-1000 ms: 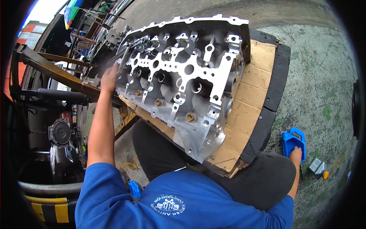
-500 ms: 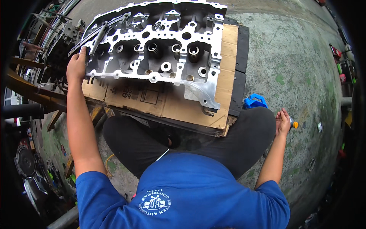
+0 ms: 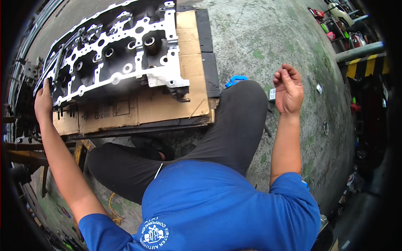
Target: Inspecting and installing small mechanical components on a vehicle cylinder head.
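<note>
A large silver cylinder head lies on flattened cardboard, with valve springs showing in its openings. Across its left end runs a long metal lever tool with a short crosswise rod. My left hand is closed at the near end of this lever, by the head's left edge; some of its fingers are hidden. Away to the right, above the floor, my right hand is raised with the palm showing. Its fingers are loosely curled, and I see nothing in it.
The cardboard rests on a dark low platform in front of my crossed legs. A blue plastic container stands beyond my right knee. Near my right hand a small pale box sits on the floor. A yellow-and-black striped barrier is far right.
My view has turned right, so the cylinder head and platform now appear further left. My right hand has risen from beside my right knee. My left hand stays at the lever.
</note>
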Demonstrator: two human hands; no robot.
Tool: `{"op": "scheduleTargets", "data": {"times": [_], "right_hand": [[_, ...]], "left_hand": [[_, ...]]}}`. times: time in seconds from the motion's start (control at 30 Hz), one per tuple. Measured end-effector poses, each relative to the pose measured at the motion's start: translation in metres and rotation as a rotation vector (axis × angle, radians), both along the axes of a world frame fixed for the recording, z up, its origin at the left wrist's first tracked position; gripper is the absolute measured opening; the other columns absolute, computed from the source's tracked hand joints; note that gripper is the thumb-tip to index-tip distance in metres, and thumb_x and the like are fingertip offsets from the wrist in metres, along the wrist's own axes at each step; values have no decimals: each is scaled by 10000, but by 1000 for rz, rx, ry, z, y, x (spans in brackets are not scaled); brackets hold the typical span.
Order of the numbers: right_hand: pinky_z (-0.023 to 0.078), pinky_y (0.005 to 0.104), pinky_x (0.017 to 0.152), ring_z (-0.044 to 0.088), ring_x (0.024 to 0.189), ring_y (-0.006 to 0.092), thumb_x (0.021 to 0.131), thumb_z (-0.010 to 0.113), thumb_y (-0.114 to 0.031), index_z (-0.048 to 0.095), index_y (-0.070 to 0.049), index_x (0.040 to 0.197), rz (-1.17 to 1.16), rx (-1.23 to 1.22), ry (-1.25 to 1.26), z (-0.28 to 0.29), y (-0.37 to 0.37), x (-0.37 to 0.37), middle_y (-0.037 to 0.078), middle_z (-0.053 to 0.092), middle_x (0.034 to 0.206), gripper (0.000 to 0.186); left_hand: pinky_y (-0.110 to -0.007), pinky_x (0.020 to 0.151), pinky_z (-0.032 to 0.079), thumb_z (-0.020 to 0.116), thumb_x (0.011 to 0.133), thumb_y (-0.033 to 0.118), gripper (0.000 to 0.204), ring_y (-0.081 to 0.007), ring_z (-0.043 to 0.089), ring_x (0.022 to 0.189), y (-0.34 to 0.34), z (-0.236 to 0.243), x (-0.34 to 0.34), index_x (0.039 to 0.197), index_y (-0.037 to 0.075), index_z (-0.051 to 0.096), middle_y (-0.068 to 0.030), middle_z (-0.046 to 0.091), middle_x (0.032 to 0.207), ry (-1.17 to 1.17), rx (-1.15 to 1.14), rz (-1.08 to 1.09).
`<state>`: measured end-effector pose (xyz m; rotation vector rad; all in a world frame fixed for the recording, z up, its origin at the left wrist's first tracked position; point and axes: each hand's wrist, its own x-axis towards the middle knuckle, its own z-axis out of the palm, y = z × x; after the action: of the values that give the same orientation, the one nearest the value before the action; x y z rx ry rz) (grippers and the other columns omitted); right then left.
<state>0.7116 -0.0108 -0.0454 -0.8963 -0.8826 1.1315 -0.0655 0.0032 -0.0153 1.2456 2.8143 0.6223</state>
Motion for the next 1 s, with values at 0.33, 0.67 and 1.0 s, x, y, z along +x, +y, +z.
{"op": "scheduleTargets", "data": {"times": [0.33,0.67,1.0], "right_hand": [[583,300,861,706,977,184,985,577,5,643,-5,1251,275,-83,330,24,-21,-41,94,709,1086,274],[595,325,810,719,960,209,1037,574,-62,652,-56,1203,329,-49,166,36,-5,-92,110,715,1085,184],[542,267,795,679,892,138,989,640,-30,651,7,1215,639,149,-212,99,67,-242,61,689,1023,230]], "left_hand": [[-412,1066,436,489,941,748,881,-356,628,1232,11,-14,-13,1345,-20,638,-228,686,1276,-53,18,-29],[-476,1034,469,522,942,653,705,-418,624,1223,-6,31,102,1280,54,675,-259,679,1257,-11,-14,101],[-452,1025,502,564,948,573,646,-365,652,1202,-22,51,132,1266,20,665,-208,706,1237,-76,21,176]]}}
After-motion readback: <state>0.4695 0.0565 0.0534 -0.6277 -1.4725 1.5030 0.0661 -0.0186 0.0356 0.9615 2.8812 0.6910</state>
